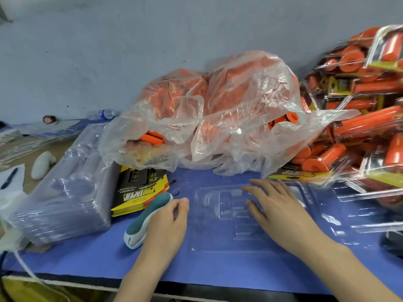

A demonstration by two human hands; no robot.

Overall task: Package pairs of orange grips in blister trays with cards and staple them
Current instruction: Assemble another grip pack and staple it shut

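An empty clear blister tray lies open on the blue table cover in front of me. My right hand rests flat on its right half, fingers spread. My left hand hovers at the tray's left edge, fingers loosely curled, holding nothing. A teal and white stapler lies just left of that hand. A stack of yellow and black cards sits behind the stapler. Loose orange grips fill a crumpled clear plastic bag at the back.
A tall stack of empty blister trays stands at the left. Finished packs of orange grips are piled at the right, with more clear trays below them. A water bottle lies by the grey wall.
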